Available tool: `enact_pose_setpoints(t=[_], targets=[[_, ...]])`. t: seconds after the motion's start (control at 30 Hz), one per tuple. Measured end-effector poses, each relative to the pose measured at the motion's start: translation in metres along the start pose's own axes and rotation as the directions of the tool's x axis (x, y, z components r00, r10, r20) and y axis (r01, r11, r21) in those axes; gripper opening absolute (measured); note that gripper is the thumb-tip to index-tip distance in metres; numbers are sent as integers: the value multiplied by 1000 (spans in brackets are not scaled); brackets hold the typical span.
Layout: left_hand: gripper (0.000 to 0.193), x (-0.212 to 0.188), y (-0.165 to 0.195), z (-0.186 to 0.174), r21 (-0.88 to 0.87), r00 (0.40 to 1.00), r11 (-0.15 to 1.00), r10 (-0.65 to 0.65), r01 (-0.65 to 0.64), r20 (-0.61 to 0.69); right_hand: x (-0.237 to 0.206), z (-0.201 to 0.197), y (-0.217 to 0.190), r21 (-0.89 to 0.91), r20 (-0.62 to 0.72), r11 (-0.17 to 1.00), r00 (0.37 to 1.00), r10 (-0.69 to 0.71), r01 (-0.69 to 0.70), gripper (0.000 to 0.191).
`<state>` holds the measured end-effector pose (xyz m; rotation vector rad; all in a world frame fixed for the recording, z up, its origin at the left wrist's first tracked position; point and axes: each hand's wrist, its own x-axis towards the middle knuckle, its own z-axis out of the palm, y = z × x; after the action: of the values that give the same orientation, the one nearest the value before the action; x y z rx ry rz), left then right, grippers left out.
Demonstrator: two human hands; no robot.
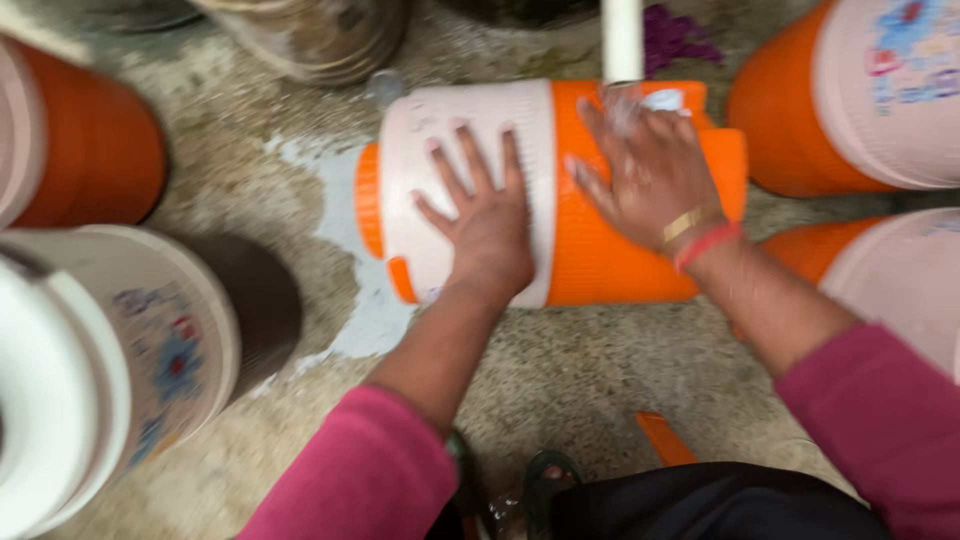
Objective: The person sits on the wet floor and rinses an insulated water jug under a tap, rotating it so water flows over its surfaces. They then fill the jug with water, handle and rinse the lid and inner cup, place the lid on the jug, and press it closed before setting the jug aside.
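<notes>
Pressing orange-and-white jug (590,260) on its side | left hand (487,222) flat, open | right hand (650,175) flat, open

Orange jugs (850,100) crowding right; open floor (560,380) below the cooler (600,250).

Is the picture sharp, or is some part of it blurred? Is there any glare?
Head view: the right hand and the white pipe are motion-blurred; the left hand on the orange jug is a little sharper; light is soft and even, without strong glare.
</notes>
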<state>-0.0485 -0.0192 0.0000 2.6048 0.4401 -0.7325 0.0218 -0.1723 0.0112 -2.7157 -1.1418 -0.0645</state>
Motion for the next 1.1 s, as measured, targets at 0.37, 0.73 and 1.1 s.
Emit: enact_pose_setpoints(t=[0.37, 0.73, 1.1], targets=[[114, -50, 6, 10, 68, 998, 997, -26, 21, 65, -92, 39, 36, 814, -2, 398, 683, 730, -423, 58], [101, -4, -9, 10, 237, 929, 952, 254, -192, -268, -57, 30, 1, 753, 78, 580, 918, 390, -311, 63], [94, -25, -34, 44, 348, 794, 899, 408, -264, -451, 48, 32, 16, 554, 804, -186, 464, 372, -811, 75]])
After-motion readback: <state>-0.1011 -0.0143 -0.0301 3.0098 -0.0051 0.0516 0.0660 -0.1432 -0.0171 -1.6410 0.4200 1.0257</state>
